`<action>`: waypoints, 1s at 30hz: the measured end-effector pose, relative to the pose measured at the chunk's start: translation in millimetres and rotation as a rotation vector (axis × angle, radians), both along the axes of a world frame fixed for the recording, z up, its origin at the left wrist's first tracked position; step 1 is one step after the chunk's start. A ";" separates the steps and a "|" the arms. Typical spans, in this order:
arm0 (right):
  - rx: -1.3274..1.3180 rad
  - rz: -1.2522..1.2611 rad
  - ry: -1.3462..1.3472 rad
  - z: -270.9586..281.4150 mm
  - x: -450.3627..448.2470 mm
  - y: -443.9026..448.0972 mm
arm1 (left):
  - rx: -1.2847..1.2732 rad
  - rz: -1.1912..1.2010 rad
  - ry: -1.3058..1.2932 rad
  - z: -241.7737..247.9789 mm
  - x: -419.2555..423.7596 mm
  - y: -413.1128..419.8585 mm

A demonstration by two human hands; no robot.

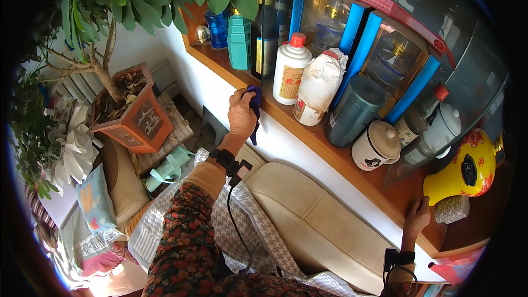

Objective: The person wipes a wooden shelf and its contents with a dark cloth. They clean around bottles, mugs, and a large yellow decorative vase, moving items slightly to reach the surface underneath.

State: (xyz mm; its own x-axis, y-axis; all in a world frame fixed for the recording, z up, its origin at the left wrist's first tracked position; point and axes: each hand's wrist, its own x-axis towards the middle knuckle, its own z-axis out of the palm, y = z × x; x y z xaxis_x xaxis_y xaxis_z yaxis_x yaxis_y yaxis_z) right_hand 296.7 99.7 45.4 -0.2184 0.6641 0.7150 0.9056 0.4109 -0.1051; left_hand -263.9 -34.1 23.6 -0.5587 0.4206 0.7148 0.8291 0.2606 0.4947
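My left hand [242, 112] grips a dark purple cloth [255, 105] against the front edge of a wooden shelf [326, 150]. Just above it on the shelf stand a white bottle with a red cap [292, 70] and a paper-wrapped bottle [319, 88]. At the lower right my right hand [418, 214] rests on the shelf's edge with curled fingers; whether it holds anything is hidden. Close beside it are a stone-like cylinder [452, 209] and a yellow floral vase [464, 169]. Between the hands stand a dark green canister [355, 110] and a lidded enamel mug [376, 145].
A beige sofa back [305, 206] lies below the shelf. Glass panels [466, 70] stand behind and around the bottles. To the left are a potted plant in a brown hexagonal pot [138, 119], a teal bottle [239, 43] on the shelf, and a cushion [95, 200].
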 end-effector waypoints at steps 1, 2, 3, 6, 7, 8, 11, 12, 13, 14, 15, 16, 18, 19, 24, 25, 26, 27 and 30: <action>-0.009 0.007 0.005 0.3 0.5 -0.1 | -0.031 0.020 -0.056 2.1 2.9 -1.2; -0.017 0.016 0.010 0.2 0.6 -0.1 | 0.019 0.013 0.022 5.3 2.8 0.0; -0.024 0.027 0.015 0.5 1.0 -0.3 | 0.009 0.026 0.042 7.0 4.3 1.9; -0.028 0.025 0.012 1.2 0.6 -0.5 | -0.108 0.096 0.030 11.8 2.3 11.3; -0.027 0.012 0.008 1.4 -0.1 -0.5 | -0.117 0.155 0.043 12.1 2.4 14.1; -0.032 0.005 0.000 1.8 -0.7 -0.5 | -0.125 0.160 0.037 10.6 6.0 16.1; -0.022 0.030 0.018 3.0 -1.4 -1.3 | -0.213 0.037 0.071 7.5 19.5 13.3; -0.022 0.036 0.018 3.4 -1.4 -1.8 | -0.248 0.017 0.129 8.6 22.5 10.5; -0.022 0.039 0.016 3.7 -1.4 -1.9 | -0.242 0.022 0.194 10.0 25.5 7.1; -0.014 0.040 0.012 3.5 -1.3 -2.4 | -0.296 0.016 0.219 13.4 25.5 3.5; -0.007 0.039 0.006 3.7 -1.3 -2.3 | -0.329 0.023 0.257 18.1 24.1 0.7; -0.013 0.042 -0.003 3.4 -1.2 -2.7 | -0.463 0.026 0.231 24.4 20.3 -2.2; -0.028 0.036 -0.011 3.7 -1.2 -2.6 | -0.665 -0.031 0.167 40.5 7.9 -3.4; -0.022 0.036 -0.016 3.8 -1.3 -2.4 | -0.724 -0.059 0.156 50.4 -0.7 -0.4; -0.006 0.004 -0.024 3.5 -3.2 -2.4 | -0.900 -0.156 0.093 83.5 -21.5 19.3; 0.011 0.007 -0.020 3.8 -3.6 -2.8 | -0.915 -0.156 0.051 86.7 -21.1 21.5; 0.028 0.012 -0.018 4.3 -3.9 -3.1 | -0.910 -0.157 0.017 88.3 -19.5 21.7; 0.006 0.011 -0.012 4.7 -4.1 -3.7 | -0.906 -0.153 0.000 88.3 -16.1 20.2; -0.021 0.022 0.009 5.6 -4.4 -4.6 | -0.791 -0.160 -0.076 80.9 -4.1 8.1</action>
